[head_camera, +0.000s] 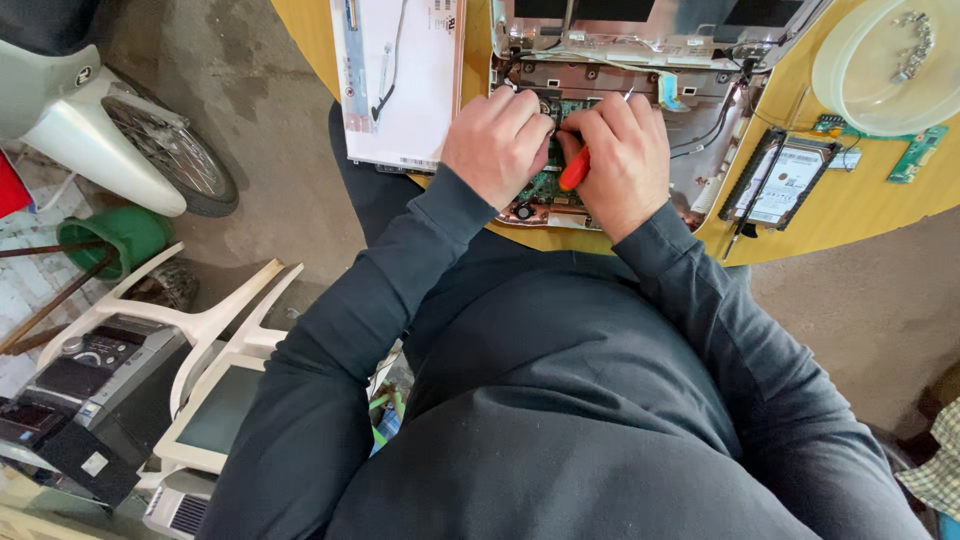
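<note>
Opened laptop (600, 60), one red-handled screwdriver (574, 170) gripped in right hand (622, 160), left hand (497, 143) curled on circuit board (545, 185)

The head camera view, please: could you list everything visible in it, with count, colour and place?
Opened laptop chassis: one, silver-pink, on the table under both hands.
Circuit board: one, green, inside the chassis between the hands.
Screwdriver: one, red handle, in the right hand.
Display panel: one, white back, table left.
Hard drive: one, black frame, table right.
Plastic lid: one, translucent white, far right, small metal parts on it.
Small board: one, green, by the lid.
Table: one, yellow, round edge.
Stereo: one, grey-black, floor left.
Monitor: one, white, floor.
Left hand: on the board.
Right hand: gripping the screwdriver.
</note>
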